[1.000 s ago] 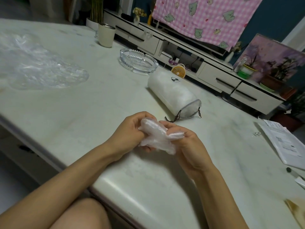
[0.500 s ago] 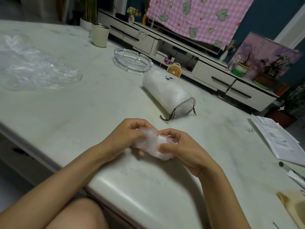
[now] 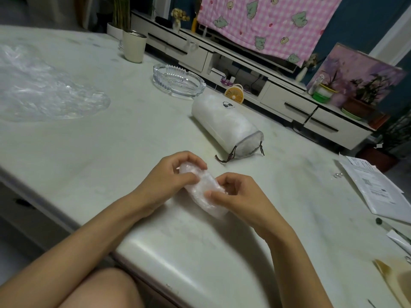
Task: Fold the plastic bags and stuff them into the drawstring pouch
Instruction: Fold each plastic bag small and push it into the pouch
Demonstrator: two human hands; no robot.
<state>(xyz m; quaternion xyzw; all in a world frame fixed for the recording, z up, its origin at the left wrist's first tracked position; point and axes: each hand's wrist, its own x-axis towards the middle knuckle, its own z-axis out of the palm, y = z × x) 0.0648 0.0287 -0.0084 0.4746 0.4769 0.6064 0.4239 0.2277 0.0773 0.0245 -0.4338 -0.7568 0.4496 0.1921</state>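
A person seated at a pale table (image 3: 133, 141) rolls a folded plastic bag (image 3: 200, 186) just above its near edge, the roll's long axis running from 11 o'clock to 5 o'clock. The left hand (image 3: 169, 176) grips the far end with curled fingers; the right hand (image 3: 235, 196) pinches the near end. At 1 o'clock from the hands, the drawstring pouch (image 3: 224, 123) lies on its side, its corded mouth pointing toward 5 o'clock. Loose plastic bags (image 3: 44, 92) sit heaped at 10 o'clock, a glass ashtray (image 3: 178, 80) at 12.
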